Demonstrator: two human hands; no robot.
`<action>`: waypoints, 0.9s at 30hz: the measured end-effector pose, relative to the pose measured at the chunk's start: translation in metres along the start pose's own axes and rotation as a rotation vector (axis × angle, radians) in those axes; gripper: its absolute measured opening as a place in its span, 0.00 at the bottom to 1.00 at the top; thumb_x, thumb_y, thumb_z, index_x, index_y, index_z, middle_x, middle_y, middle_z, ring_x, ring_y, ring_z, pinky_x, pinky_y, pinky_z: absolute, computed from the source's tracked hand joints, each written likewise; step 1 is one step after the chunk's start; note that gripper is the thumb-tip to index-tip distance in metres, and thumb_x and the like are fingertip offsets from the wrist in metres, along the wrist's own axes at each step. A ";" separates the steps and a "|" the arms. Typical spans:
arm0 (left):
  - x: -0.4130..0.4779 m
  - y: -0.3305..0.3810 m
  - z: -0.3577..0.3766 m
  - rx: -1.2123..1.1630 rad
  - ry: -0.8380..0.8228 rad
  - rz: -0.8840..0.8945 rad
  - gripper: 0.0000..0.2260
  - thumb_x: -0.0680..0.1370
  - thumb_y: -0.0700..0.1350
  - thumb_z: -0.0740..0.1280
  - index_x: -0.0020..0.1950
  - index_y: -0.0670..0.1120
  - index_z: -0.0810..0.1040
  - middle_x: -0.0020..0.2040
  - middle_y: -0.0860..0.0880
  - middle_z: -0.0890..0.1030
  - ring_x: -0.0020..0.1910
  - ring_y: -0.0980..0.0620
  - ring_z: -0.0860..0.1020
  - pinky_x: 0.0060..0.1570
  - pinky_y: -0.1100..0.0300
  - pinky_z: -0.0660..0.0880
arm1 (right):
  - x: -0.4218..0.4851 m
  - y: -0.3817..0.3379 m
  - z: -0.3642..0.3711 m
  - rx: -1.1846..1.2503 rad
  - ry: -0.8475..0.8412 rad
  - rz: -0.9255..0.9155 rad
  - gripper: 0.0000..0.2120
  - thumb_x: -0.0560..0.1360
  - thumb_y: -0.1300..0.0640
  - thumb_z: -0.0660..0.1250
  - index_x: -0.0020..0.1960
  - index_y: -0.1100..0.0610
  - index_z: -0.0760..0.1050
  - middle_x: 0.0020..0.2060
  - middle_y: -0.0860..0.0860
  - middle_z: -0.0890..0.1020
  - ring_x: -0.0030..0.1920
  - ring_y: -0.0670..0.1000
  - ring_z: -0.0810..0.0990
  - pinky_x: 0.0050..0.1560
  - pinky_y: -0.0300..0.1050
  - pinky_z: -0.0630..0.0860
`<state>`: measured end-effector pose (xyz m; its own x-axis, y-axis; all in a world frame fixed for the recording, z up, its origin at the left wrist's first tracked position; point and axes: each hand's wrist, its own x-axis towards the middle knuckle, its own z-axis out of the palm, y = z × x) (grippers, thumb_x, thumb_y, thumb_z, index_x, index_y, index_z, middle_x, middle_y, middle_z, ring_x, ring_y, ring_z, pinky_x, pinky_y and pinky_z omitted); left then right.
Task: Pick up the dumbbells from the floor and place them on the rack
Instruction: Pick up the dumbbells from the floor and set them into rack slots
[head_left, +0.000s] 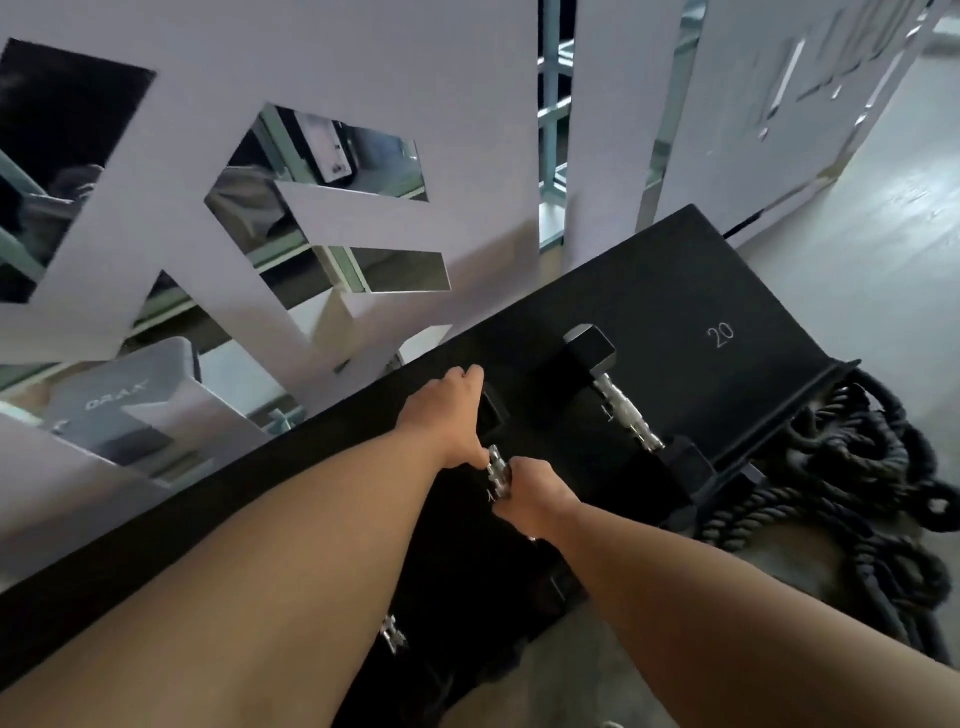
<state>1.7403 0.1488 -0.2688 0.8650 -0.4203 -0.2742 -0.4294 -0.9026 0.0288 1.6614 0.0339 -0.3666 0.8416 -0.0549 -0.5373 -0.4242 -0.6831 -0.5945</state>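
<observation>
- The dumbbell (500, 475) is at the sloped top tray of the rack (675, 291), its chrome handle showing between both hands; whether it has fully settled I cannot tell.
- The right hand (530, 496) curls round the handle, likely bearing the weight.
- The left hand (447, 415) lays stretched, closed-up fingers over the far head, apparently steadying.
- A second dumbbell (626, 415) rests at 2 o'clock, and a rope (831, 467) lies at 4 o'clock.
</observation>
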 end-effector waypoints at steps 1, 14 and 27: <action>0.005 0.000 0.009 -0.005 -0.010 -0.020 0.39 0.67 0.56 0.83 0.70 0.48 0.65 0.67 0.45 0.74 0.63 0.43 0.78 0.48 0.53 0.77 | 0.007 0.006 0.001 -0.012 -0.016 0.005 0.08 0.76 0.59 0.73 0.49 0.52 0.73 0.44 0.51 0.81 0.39 0.51 0.82 0.40 0.44 0.80; 0.030 -0.027 0.032 -0.136 -0.172 -0.100 0.43 0.69 0.54 0.82 0.78 0.49 0.65 0.73 0.47 0.73 0.70 0.44 0.74 0.64 0.49 0.76 | 0.047 0.020 0.012 -0.110 -0.117 0.004 0.12 0.76 0.55 0.72 0.57 0.53 0.74 0.43 0.48 0.78 0.39 0.48 0.80 0.34 0.41 0.74; -0.038 -0.070 -0.040 -0.146 -0.082 -0.163 0.33 0.76 0.59 0.75 0.77 0.50 0.69 0.72 0.47 0.75 0.68 0.45 0.76 0.65 0.47 0.76 | -0.002 -0.001 -0.056 -0.263 -0.041 -0.122 0.17 0.79 0.53 0.70 0.66 0.54 0.74 0.43 0.45 0.74 0.42 0.45 0.78 0.40 0.39 0.77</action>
<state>1.7483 0.2242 -0.2221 0.8932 -0.2642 -0.3638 -0.2385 -0.9643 0.1149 1.6790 -0.0063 -0.3311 0.8644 0.0648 -0.4987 -0.2151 -0.8487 -0.4831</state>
